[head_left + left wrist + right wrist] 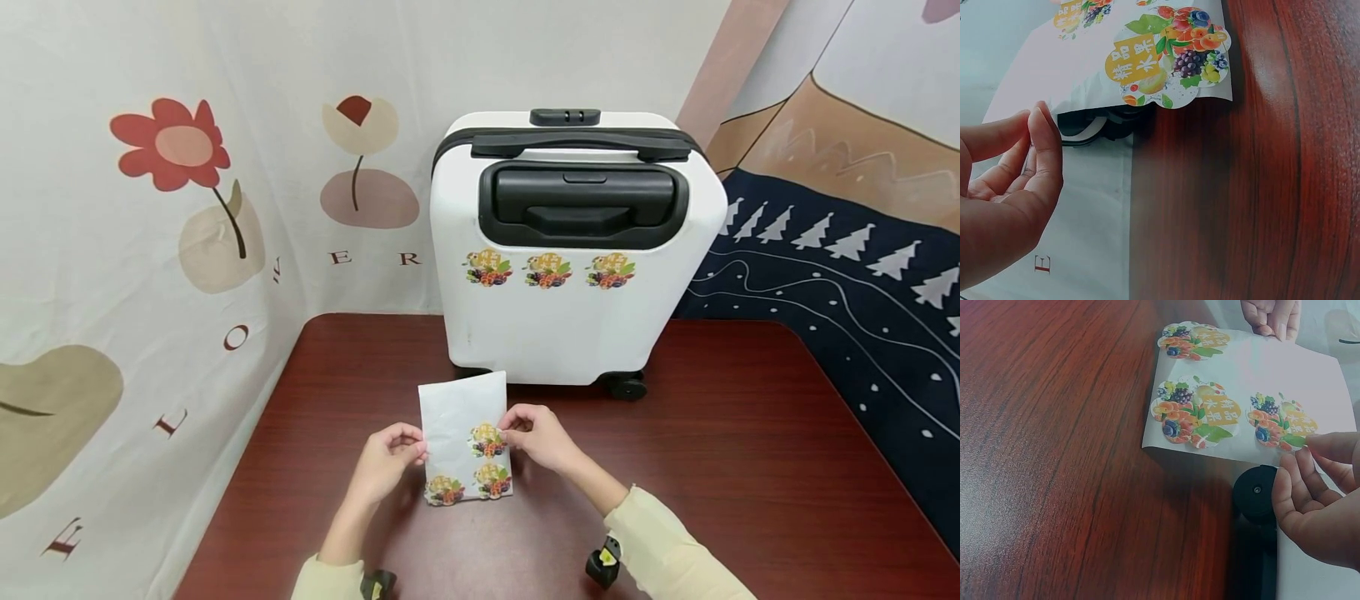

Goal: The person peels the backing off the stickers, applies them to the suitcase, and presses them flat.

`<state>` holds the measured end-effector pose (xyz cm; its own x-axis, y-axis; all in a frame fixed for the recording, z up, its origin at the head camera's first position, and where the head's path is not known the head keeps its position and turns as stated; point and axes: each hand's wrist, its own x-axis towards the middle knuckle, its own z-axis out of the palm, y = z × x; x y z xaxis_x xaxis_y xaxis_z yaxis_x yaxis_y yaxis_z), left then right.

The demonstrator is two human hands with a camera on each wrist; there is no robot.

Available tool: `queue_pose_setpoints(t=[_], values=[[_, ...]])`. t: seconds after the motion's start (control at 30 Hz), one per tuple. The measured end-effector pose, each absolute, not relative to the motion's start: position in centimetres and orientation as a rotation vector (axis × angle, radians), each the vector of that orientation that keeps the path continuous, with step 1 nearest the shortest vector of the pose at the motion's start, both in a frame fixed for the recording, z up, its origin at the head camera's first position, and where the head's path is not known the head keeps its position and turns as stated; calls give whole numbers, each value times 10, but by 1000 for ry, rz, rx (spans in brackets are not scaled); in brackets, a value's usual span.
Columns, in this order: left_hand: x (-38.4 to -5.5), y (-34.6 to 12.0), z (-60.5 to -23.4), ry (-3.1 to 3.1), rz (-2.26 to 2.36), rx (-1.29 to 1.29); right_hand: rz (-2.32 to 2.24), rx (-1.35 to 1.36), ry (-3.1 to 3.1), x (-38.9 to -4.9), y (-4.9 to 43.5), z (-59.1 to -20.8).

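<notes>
A white sheet of fruit stickers [453, 417] is held up between both hands over the table. Three stickers remain visible on its face: one fruit sticker [444, 490] at the lower left, another [492, 481] at the lower right and a third [486, 440] just above that. My left hand [382, 462] pinches the left edge between thumb and fingers. At the opposite edge my right hand [542, 437] pinches the sheet, its thumb by the upper sticker [1282, 422]. The sheet's bottom edge [1110, 103] stands off the wood in the left wrist view.
Behind the sheet a white suitcase [547, 325] stands on the dark red table [750, 467], with three matching fruit stickers [547, 271] in a row below its black handle recess. Printed cloth [285, 167] hangs at the back and left. A dark patterned cloth [840, 292] hangs right.
</notes>
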<state>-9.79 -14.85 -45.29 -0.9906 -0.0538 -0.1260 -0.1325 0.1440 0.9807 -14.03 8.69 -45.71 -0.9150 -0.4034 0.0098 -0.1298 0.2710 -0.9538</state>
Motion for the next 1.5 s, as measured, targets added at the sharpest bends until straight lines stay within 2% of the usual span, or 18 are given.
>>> queue_pose_setpoints(t=[0.33, 0.6, 0.97, 1.5], values=[[-98, -149, -454, 2338, 1990, -199, -1693, -506, 2305, -141, 88, -459], [-97, -151, -458, 2347, 1982, -183, -1720, -534, 2251, -131, 86, -435], [-96, -152, -459, 2352, 1977, -197, -1709, -485, 2241, -140, 89, -462], [-94, -160, -467, 2387, 1916, -293, -1720, -493, 2222, -135, 92, -448]])
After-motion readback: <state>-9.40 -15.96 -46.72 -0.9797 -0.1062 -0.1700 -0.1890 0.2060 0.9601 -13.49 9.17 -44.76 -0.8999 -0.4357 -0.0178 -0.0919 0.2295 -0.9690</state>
